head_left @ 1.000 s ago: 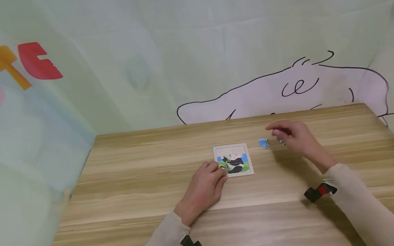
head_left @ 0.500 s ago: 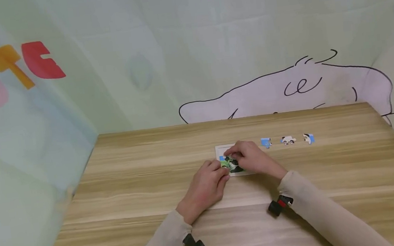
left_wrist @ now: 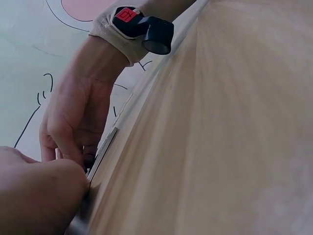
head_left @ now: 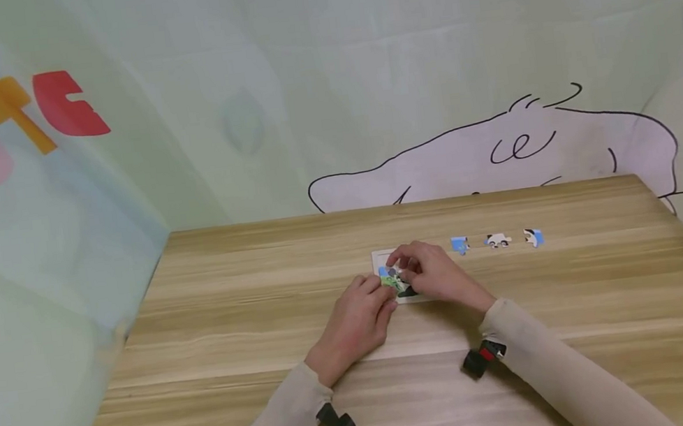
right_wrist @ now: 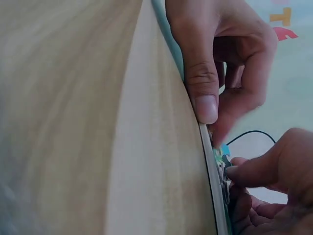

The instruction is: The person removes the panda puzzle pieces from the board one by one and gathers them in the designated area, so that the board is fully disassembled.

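A small framed panda puzzle board [head_left: 378, 258] lies on the table, its upper right covered by the right hand. My left hand [head_left: 359, 313] holds the board's lower left corner; in the right wrist view, the left thumb [right_wrist: 206, 108] presses along the frame's edge. My right hand [head_left: 433, 269] is over the board with curled fingers, thumb and index pinching a puzzle piece [right_wrist: 225, 150] with blue and green on it, partly hidden. In the left wrist view, the right hand [left_wrist: 73, 112] reaches down to the board beside the near left hand [left_wrist: 39, 196].
Three loose puzzle pieces lie in a row right of the board: a blue piece [head_left: 459, 244], a panda-face piece [head_left: 498, 241] and a black, white and blue piece [head_left: 533, 237]. The wooden table [head_left: 248, 280] ends against a printed backdrop [head_left: 210, 115].
My right hand has moved left from above the loose pieces to the board, uncovering them. Over the last half second its fingers shift slightly on the puzzle. The left hand keeps its place.
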`<state>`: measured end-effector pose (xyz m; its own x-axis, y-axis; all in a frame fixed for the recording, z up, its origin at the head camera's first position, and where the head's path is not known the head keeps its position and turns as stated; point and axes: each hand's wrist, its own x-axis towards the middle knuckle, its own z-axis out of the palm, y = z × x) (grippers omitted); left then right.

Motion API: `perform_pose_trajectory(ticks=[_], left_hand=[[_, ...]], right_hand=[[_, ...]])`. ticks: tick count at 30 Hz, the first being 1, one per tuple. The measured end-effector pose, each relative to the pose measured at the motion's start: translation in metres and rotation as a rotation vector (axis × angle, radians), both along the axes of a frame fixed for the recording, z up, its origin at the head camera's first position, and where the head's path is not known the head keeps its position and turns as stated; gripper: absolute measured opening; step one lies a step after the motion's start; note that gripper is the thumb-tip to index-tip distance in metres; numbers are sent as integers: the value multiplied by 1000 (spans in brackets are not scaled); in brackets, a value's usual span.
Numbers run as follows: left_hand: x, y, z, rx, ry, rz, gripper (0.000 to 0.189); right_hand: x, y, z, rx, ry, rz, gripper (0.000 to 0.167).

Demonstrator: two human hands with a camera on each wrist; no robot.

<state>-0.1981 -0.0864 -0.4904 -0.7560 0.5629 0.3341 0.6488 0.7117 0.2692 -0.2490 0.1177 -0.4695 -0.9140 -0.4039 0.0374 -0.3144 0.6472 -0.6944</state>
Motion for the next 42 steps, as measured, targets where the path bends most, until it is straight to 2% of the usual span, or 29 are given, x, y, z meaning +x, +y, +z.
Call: perform_pose_trajectory(ticks=[5,9,11,15,18,21,25,29,32,35,42], left_hand=[[-1,1,-3,-53,40,-3,28],[-1,3,-3,-128,58,10,35],[-1,4,-3,-158,61,16,36],[0,4,-3,-189,59,24,34],[0,4,-2,-195,26,37,34],[1,4,-1,-194,-16,57,34],[1,3,0,-186,-36,69,35],[2,3,-1,-171,-14,55,34],[1,4,-1,-156,4,44,34],[1,4,0,-150,3,43,34],[1,5,0,-148,-17,44,34]], right_hand=[[-1,2,-1,-56,-59,-9,25],[-1,3,-2,-132,-156,-57,18],[-1,3,-2,-167,-178,-86,13],[2,5,-4,-253,-146,-150,10],[5,17,-3,-290,-101,-205,10],[6,43,2,-264,-74,-250,12],[10,84,4,-160,-87,-287,14],[13,111,0,-42,-54,-251,20],[14,118,-3,-17,8,-190,33],[15,119,-4,-37,42,-148,41],[15,118,-3,-15,67,-162,38]])
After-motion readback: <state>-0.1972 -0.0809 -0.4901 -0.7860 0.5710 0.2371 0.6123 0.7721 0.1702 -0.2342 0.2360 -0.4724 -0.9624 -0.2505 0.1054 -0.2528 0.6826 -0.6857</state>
